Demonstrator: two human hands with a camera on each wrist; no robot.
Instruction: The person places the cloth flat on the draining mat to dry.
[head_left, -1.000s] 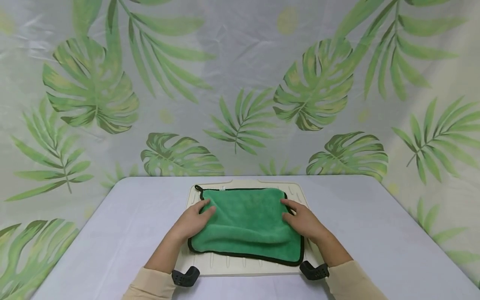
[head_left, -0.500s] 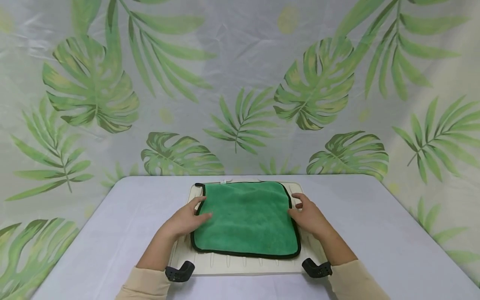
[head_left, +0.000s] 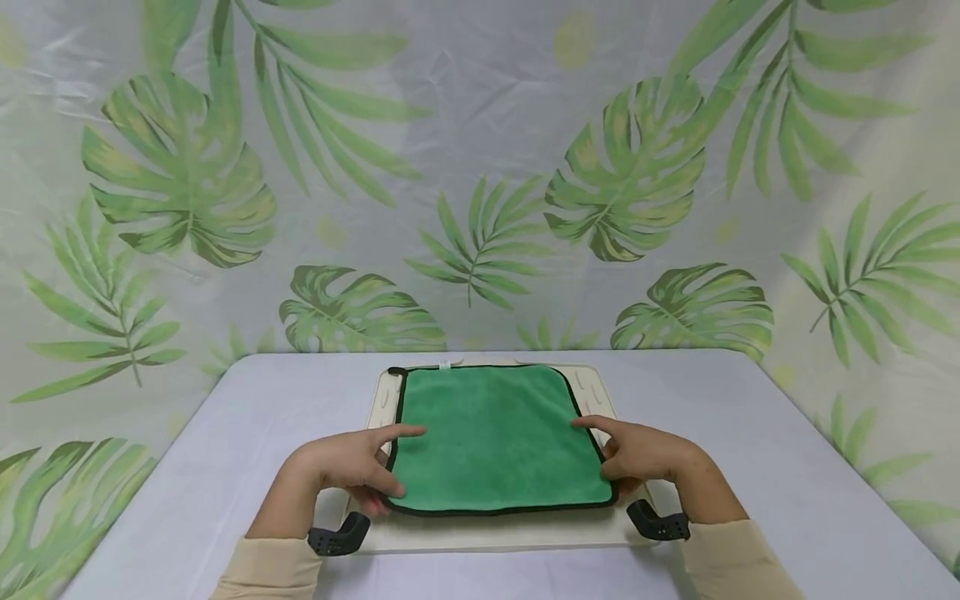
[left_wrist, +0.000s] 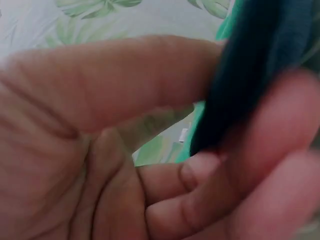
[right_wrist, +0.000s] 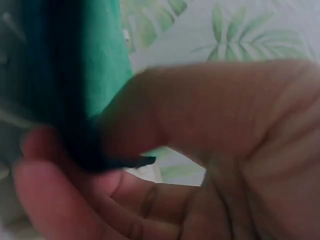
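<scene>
A green towel with black trim lies spread over a cream ribbed board in the head view. My left hand pinches its near left corner, thumb above and other fingers below, with the index finger stretched over the cloth. At the near right corner, my right hand grips the edge in much the same way. Both wrist views are close and blurred; the dark towel edge runs between thumb and fingers on the left, and the right wrist view has the dark trim likewise between them.
The board rests on a table with a white cloth. Behind it hangs a leaf-patterned curtain. A small black loop and a white tag are at the towel's far edge. Black wrist cameras sit near the sleeves.
Both hands have slid from the towel's sides toward me to its near corners and now pinch them. The towel was wrinkled a second ago and lies flatter now.
</scene>
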